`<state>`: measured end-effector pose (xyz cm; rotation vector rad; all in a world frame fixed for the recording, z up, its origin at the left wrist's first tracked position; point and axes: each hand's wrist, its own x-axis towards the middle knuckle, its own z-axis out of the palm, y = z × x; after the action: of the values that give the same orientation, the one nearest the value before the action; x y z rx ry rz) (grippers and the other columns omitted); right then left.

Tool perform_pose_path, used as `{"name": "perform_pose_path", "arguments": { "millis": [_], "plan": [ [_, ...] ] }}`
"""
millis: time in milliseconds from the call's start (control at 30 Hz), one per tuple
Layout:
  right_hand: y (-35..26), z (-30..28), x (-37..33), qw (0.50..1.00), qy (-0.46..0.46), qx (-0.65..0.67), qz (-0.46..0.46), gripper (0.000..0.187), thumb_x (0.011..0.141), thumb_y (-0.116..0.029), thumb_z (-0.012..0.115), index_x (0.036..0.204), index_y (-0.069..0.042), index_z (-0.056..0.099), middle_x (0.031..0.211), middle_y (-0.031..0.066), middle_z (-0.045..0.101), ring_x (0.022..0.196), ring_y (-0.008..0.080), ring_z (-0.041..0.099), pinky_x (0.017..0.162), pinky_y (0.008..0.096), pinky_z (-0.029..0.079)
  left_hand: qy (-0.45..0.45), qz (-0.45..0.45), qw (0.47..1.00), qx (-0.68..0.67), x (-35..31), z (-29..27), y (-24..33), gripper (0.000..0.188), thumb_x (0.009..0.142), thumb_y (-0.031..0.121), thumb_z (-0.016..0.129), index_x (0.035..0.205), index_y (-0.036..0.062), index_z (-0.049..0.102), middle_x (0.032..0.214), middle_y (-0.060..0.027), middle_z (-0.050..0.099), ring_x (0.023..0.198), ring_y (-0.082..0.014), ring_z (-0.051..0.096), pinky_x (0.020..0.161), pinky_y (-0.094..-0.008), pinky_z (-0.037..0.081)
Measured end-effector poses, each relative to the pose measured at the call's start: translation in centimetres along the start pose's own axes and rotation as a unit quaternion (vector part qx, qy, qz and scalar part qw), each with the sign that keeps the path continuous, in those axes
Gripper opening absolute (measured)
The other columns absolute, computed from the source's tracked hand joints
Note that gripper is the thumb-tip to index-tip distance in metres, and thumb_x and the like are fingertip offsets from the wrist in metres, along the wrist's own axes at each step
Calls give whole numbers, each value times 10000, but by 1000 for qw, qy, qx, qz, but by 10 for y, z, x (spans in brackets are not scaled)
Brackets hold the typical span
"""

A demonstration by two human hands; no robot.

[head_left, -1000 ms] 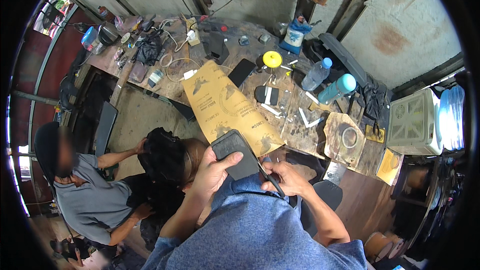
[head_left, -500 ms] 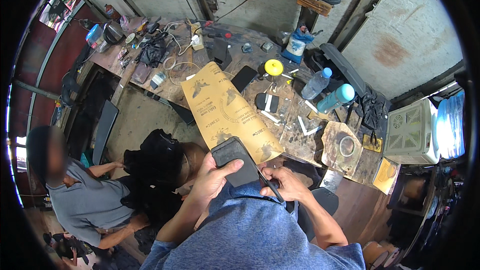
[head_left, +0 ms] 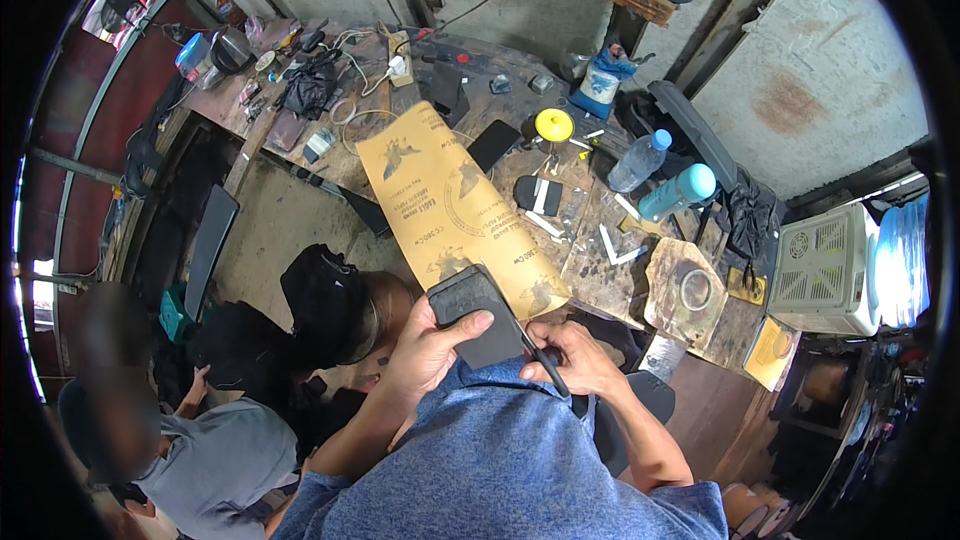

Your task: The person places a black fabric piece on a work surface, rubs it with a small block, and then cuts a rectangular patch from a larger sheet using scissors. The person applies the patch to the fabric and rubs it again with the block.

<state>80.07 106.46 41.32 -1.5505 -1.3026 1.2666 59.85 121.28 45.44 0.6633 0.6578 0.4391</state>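
Nearest: left hand point(head_left: 425, 350) clamps one dark grey pad point(head_left: 472, 293) above the lap, thumb pressed on its upper face, the other fingers mostly hidden beneath. Right hand point(head_left: 578, 360) has its fingers curled close, pinching one slim black tool point(head_left: 552, 372) along the pad's right edge; exact kind unclear. Work judged underway, not finished: pad gripped, tool in place at the edge. How much edge is done or left, cannot tell.

Just beyond, one tan printed sheet point(head_left: 440, 202) runs from behind the pad onto the workbench point(head_left: 600, 292).

Farther on the bench: one black phone-like slab point(head_left: 494, 144), one yellow disc point(head_left: 553, 124), two bottles, a clear bottle point(head_left: 638, 164) and a turquoise bottle point(head_left: 680, 192), near each other. Off left, one co-worker point(head_left: 220, 455), bent low.
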Motion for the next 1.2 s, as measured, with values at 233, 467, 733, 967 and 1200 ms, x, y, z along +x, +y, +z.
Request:
{"name": "perform_pose_path", "arguments": {
  "millis": [233,467,733,967,1200],
  "plan": [
    [11,9,-3,996,7,73,49,612,837,-552,882,772,-51,537,636,8,397,621,154,393,593,372,352,21,16,1000,-7,-2,4,-4,380,988,-10,739,1343,1,604,1217,-86,731,1103,-161,711,979,-332,577],
    [9,5,-4,1000,-4,13,0,723,808,-703,820,910,-13,629,774,121,605,722,289,606,684,439,473,27,-11,999,-19,-10,13,-6,377,1003,38,743,1353,29,603,1225,-60,724,1136,-147,689,1005,-325,551],
    [5,13,-3,999,18,30,27,644,834,-591,858,762,-40,532,636,27,432,618,150,436,565,374,358,39,3,999,-19,-17,14,-6,406,997,33,748,1365,30,576,1256,-62,701,1157,-143,675,1017,-328,542],
    [3,12,-5,989,-30,136,50,564,911,-502,852,758,-71,524,648,-76,422,633,56,393,543,301,318,28,4,1000,-7,-15,7,-9,416,977,40,776,1357,21,608,1245,-67,718,1135,-145,688,1009,-320,544],
    [15,11,-8,994,-59,92,31,626,854,-594,859,951,-15,645,815,7,575,759,123,540,658,348,458,12,-4,1000,25,-20,1,-12,412,997,33,742,1381,12,594,1253,-73,721,1173,-159,688,1044,-332,534]
  ]
}}
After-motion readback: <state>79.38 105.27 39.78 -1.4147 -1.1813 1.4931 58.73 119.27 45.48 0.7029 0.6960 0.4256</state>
